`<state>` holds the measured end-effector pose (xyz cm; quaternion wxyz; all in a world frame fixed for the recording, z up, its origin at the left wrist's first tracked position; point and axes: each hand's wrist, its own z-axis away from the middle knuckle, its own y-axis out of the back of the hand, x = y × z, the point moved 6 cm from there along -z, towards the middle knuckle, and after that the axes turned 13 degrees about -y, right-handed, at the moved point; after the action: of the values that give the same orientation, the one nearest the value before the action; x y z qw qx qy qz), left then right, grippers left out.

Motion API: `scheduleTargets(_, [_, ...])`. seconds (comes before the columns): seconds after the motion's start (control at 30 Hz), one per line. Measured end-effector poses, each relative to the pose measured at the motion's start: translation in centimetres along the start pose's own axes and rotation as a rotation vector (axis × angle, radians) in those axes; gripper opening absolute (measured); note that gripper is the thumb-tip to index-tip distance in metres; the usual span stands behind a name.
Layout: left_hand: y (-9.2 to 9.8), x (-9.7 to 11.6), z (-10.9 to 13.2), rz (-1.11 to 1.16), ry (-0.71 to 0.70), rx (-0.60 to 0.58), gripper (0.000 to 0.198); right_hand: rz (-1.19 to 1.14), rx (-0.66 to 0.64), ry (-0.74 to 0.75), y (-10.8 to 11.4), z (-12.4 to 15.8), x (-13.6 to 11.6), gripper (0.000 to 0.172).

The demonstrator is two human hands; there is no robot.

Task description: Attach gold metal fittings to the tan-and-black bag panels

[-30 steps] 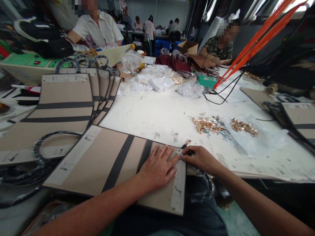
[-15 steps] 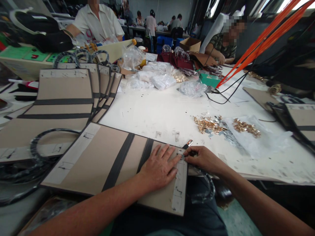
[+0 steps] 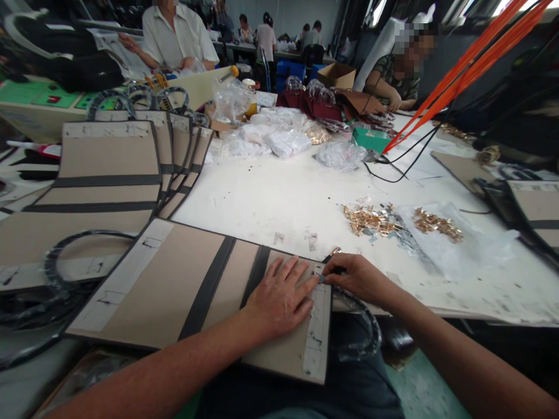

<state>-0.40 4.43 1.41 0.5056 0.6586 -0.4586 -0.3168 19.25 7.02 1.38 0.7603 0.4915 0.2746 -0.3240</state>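
A beige bag panel point(image 3: 187, 262) with dark cross bands lies partly over the table's front edge and partly above my lap. My left hand point(image 3: 279, 297) rests flat on its right part, fingers stretched out towards the pale strip point(image 3: 315, 343) along the right end. At the strip's upper end, my right hand point(image 3: 360, 279) pinches something small and greyish close to my left index fingertip; its kind is hidden. Just behind those fingers, a shiny metal-tipped piece point(image 3: 334, 254) sticks out. A plastic-wrapped handle point(image 3: 373, 326) loops out below my right hand.
Similar panels point(image 3: 109, 151) with wrapped handles are stacked at left. Small gold-coloured metal pieces point(image 3: 369, 220) lie in a pile, others on a plastic bag point(image 3: 463, 250). Orange straps point(image 3: 467, 75) hang at right. Co-workers point(image 3: 179, 41) sit across the white table point(image 3: 262, 186).
My right hand has shifted slightly left and tilted over the strip's end. My left hand stays flat on the panel. Across the table, a co-worker's hand has risen.
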Motion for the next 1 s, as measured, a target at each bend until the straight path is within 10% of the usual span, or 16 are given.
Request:
scheduleTargets(0.5, [0.1,-0.1,0.0,0.022,0.01,-0.021,0.05,0.239,-0.139,0.268,1.3,-1.1,-1.0,0.036])
scheduleTargets(1.0, [0.0,-0.1,-0.2,0.015,0.015,-0.037,0.052,0.116,-0.087,0.201,1.1,-2.0,-0.3,0.02])
